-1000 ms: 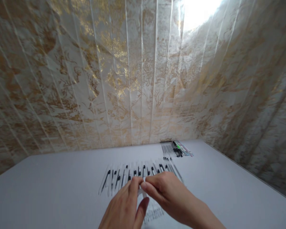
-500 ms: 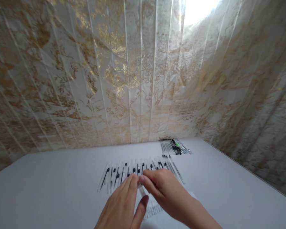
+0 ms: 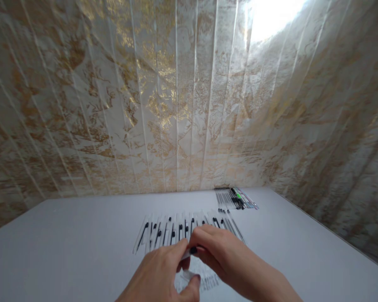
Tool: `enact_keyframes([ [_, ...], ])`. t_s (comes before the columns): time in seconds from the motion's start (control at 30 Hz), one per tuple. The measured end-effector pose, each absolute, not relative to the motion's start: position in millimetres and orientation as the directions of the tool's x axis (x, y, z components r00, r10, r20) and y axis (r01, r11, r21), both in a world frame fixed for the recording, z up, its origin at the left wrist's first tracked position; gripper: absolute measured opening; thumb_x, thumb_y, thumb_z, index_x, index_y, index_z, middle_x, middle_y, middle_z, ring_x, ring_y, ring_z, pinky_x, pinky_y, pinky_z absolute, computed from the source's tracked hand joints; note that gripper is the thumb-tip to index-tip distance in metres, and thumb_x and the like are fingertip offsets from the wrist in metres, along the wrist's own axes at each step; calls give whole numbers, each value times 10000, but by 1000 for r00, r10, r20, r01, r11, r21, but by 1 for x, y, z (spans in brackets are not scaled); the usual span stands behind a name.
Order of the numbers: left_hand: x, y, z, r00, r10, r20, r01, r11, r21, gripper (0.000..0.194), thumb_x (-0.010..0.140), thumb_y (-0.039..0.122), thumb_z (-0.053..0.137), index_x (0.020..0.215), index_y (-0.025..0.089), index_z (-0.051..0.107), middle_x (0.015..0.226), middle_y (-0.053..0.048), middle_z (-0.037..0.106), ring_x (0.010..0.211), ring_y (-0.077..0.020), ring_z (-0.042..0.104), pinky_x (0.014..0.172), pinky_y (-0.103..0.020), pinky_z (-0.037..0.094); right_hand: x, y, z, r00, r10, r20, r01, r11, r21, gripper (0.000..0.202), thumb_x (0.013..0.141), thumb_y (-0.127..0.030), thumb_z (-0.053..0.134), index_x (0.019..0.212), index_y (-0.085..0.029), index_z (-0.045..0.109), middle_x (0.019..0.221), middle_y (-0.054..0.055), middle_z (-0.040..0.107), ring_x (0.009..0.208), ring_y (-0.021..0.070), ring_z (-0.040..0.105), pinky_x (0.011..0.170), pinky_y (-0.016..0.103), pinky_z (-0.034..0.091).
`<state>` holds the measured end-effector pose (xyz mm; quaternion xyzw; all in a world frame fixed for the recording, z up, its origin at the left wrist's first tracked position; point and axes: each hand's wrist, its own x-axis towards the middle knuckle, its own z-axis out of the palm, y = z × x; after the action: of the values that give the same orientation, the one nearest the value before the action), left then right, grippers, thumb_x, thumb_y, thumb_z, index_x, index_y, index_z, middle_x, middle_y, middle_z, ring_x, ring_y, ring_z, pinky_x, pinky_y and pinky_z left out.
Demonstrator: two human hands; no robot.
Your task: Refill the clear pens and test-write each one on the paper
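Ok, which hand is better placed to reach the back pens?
Probably the right hand: the back pens lie on its side, and it sits nearer them, while the left hand is farther across. Both hands meet at a black-ended piece, so neither looks free.

A desk-like workspace, shown by a white tabletop [image 3: 91,235], pens [image 3: 159,233] and gold-patterned sheeting [image 3: 164,105]

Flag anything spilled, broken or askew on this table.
Nothing looks spilled or broken on the white table. The row of clear pen-like pieces seems mildly untidy: their black parts sit at staggered heights rather than in one line. Some of the row is hidden.
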<state>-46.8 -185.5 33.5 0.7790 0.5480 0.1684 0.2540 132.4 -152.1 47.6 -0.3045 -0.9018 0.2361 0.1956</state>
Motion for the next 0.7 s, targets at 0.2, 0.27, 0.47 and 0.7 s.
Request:
enact_keyframes([
  [0.2, -49, -185, 31, 329, 944, -21, 773, -257, 580, 229, 722, 310, 537, 928, 213, 567, 909, -18, 695, 812, -199, 652, 750, -281, 491, 127, -154, 50, -697, 692, 190, 501, 659, -560, 160, 869, -42, 532, 927, -190, 552, 924, 46, 716, 811, 158, 652, 720, 232, 477],
  [0.27, -49, -186, 31, 336, 942, -17, 773, -265, 576, 250, 713, 302, 546, 947, 221, 572, 907, -13, 696, 823, -203, 655, 755, -285, 493, 128, -156, 51, -711, 678, 189, 455, 647, -612, 172, 893, -43, 497, 934, -195, 564, 947, 37, 733, 832, 141, 671, 739, 212, 476],
  [0.47, -45, -189, 32, 359, 933, -11, 767, -288, 573, 239, 704, 285, 553, 938, 240, 572, 901, -2, 699, 823, -203, 661, 748, -282, 495, 131, -157, 50, -681, 719, 142, 562, 637, -527, 127, 917, -136, 526, 868, -190, 630, 749, 4, 731, 597, 113, 640, 547, 167, 401],
  [0.7, -44, -188, 22, 344, 939, -14, 785, -280, 552, 210, 705, 281, 547, 908, 230, 571, 931, -16, 699, 841, -212, 659, 777, -320, 502, 123, -155, 43, -678, 723, 130, 616, 656, -435, 346, 989, -260, 384, 834, -192, 686, 756, 26, 749, 623, 145, 666, 631, 205, 418],
])
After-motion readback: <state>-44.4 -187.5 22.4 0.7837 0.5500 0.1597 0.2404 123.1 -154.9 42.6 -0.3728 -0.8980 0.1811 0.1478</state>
